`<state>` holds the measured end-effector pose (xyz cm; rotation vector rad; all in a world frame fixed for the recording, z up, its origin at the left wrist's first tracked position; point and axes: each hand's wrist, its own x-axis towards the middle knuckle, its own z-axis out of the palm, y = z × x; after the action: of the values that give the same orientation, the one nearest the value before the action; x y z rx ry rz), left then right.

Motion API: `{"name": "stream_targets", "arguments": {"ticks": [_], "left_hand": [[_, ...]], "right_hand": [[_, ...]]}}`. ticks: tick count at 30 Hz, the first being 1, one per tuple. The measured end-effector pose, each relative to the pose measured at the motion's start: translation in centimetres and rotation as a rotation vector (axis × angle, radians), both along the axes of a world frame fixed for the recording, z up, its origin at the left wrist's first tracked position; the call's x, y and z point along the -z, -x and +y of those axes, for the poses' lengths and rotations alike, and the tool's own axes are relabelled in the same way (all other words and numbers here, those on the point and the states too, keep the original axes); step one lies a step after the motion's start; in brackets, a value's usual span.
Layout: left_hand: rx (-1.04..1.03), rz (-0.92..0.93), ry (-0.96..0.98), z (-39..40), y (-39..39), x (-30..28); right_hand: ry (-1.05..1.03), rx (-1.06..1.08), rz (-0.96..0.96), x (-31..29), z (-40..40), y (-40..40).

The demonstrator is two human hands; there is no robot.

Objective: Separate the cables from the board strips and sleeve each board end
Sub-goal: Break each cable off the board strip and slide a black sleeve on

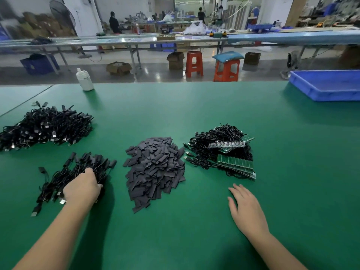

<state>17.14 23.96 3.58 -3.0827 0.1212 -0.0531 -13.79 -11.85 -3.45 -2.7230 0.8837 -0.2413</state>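
left of the sleeve pile [154, 168], the left hand [82, 189] curls into limp, tangle-prone sleeved cables [78, 176]; right of it, the right hand [246, 208] lies flat and empty near stiff, likely snappable board strips [234, 162], best held by their edges.

2 orange stools [210, 65] stand beyond the green table [194, 106].

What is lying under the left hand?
The left hand rests on a small pile of black cables. Whether its fingers grip them is hidden.
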Motion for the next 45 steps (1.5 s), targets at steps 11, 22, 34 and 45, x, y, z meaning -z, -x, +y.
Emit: {"name": "stream_targets", "arguments": {"ticks": [11, 22, 34, 45], "left_hand": [[0.671, -0.186, 0.432, -18.2, 6.0, -2.4], [0.973, -0.133, 0.228, -34.3, 8.2, -1.1], [0.752, -0.232, 0.736, -36.3, 4.9, -10.3], [0.956, -0.015, 0.995, -29.5, 10.8, -25.3]], "right_hand": [[0.031, -0.008, 0.032, -0.2, 0.2, -0.1], [0.044, -0.022, 0.037, 0.0, -0.1, -0.2], [0.051, -0.025, 0.020, 0.3, -0.2, -0.3], [0.068, -0.006, 0.014, 0.3, 0.0, -0.3]]}}
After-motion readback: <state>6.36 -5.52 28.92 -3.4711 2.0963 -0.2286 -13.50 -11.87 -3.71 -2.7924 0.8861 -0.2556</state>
